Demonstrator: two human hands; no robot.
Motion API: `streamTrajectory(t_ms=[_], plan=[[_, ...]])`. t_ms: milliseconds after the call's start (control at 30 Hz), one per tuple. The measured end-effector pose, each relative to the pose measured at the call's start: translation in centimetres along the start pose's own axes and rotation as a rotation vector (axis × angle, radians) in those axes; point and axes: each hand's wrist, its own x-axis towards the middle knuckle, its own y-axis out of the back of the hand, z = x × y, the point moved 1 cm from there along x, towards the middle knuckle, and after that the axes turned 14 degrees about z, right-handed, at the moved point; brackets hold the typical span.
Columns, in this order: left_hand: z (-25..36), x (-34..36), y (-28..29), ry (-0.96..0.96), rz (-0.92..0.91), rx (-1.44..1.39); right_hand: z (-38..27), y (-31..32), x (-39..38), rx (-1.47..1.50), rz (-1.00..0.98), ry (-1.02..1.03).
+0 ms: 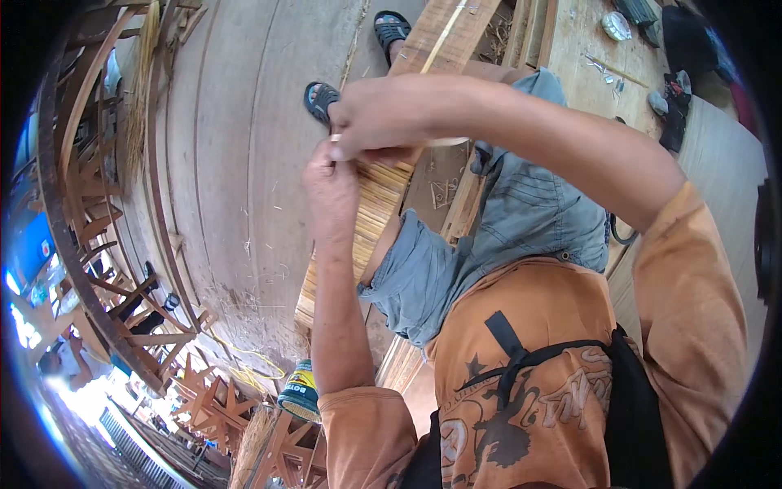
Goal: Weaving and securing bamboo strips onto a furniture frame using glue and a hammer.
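Woven cane panel (371, 216) found at centre frame, running from 12 toward 7 o'clock across the lap, lower stretch closely filled with strips, upper wooden frame (444, 37) toward 12 o'clock bare; judged partly done. Left hand (330, 196) lay at 9 o'clock of the panel's top edge, fingers curled, closure not discernible. Right hand (379, 122) crossed in from 3 o'clock, forearm level, fingertips pinched shut on pale cane strip (446, 142).
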Motion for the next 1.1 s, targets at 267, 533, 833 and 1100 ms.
streamTrajectory(t_ms=[267,533,833,1100], plan=[[0.2,-0.1,-0.9,0.011,0.143,0.249,-6.3,8.6,-9.1,-0.946,0.313,0.089],[0.3,0.2,-0.9,0.029,0.135,0.245,-14.0,8.3,-8.8,-1.124,0.591,0.677],[0.5,0.3,-1.1,0.139,0.128,0.191,-10.9,6.5,-3.5,-0.781,0.787,1.232],[-0.5,-0.8,-2.0,-0.093,0.253,0.330,12.7,-3.2,-7.4,-0.203,0.353,0.205]])
